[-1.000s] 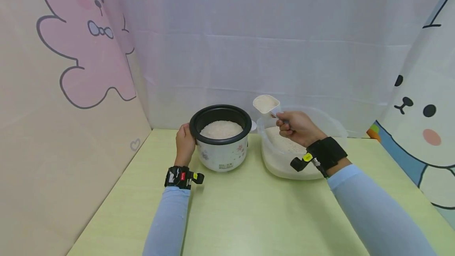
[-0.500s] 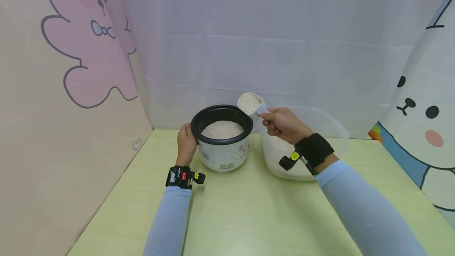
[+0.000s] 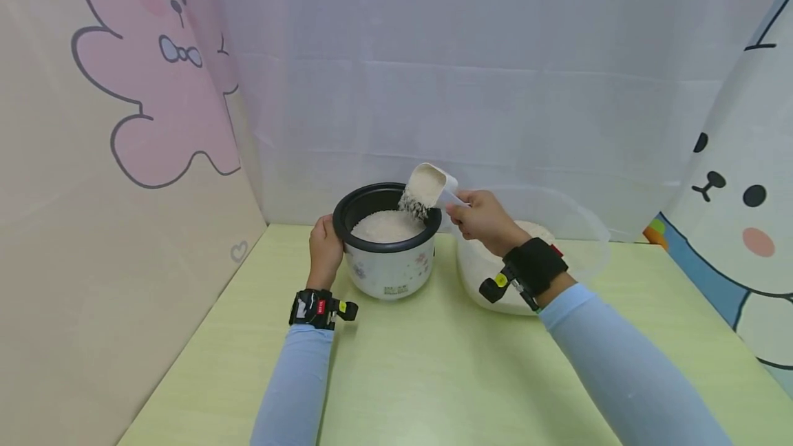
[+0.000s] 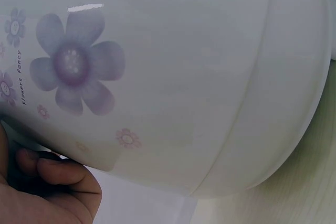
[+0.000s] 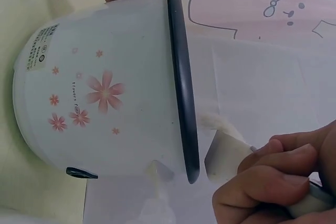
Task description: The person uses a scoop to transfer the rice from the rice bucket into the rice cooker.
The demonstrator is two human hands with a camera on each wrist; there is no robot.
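A white flower-printed rice cooker (image 3: 390,274) stands lidless on the table, with white rice (image 3: 381,227) inside its black rim. My left hand (image 3: 325,253) holds the cooker's left side; the left wrist view shows curled fingers (image 4: 68,174) at its side, under the rim. My right hand (image 3: 486,222) grips the handle of a white measuring scoop (image 3: 429,184) over the cooker's right rim. The scoop tips to the left, and rice grains fall from it into the pot. In the right wrist view the scoop (image 5: 223,156) is close beside the rim.
A translucent tub (image 3: 472,281) holding rice stands right of the cooker, partly hidden by my right hand and wrist. Behind both hangs a pale curtain (image 3: 372,109). A wall panel with a pink bear (image 3: 173,109) borders the table (image 3: 396,384) on the left.
My right hand has carried the full scoop left from above the tub to the cooker and tilted it, and rice now pours out. My left hand has stayed on the cooker.
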